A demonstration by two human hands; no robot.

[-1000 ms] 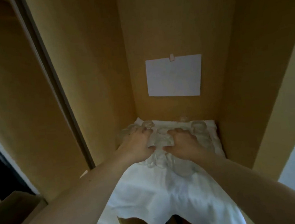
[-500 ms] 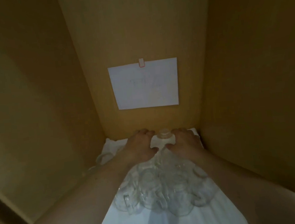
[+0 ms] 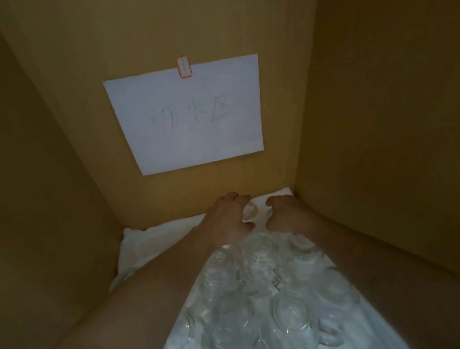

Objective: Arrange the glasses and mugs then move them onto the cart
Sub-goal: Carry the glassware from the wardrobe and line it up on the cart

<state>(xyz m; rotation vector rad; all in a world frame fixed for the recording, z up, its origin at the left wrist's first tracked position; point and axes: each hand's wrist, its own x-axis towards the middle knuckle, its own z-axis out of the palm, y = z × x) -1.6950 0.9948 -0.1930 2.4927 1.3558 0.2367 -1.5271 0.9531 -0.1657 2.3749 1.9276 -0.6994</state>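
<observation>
Several clear glasses and mugs [image 3: 261, 291] stand upside down, packed together on a white cloth [image 3: 157, 242] inside a wooden cupboard. Both my arms reach over them to the back. My left hand [image 3: 228, 219] and my right hand [image 3: 285, 214] curl around one small clear glass [image 3: 251, 212] between them, close to the back wall. Most of that glass is hidden by my fingers, so the grip of each hand is not plain.
Wooden side walls [image 3: 386, 132] close in left and right. A white paper sheet [image 3: 190, 113] with handwriting hangs on the back wall under a small clip [image 3: 184, 67]. Bare cloth lies at the back left. The light is dim.
The view has moved deeper into the cupboard. Both hands have shifted toward the back right corner with the small glass between them; the packed glasses now lie nearer me.
</observation>
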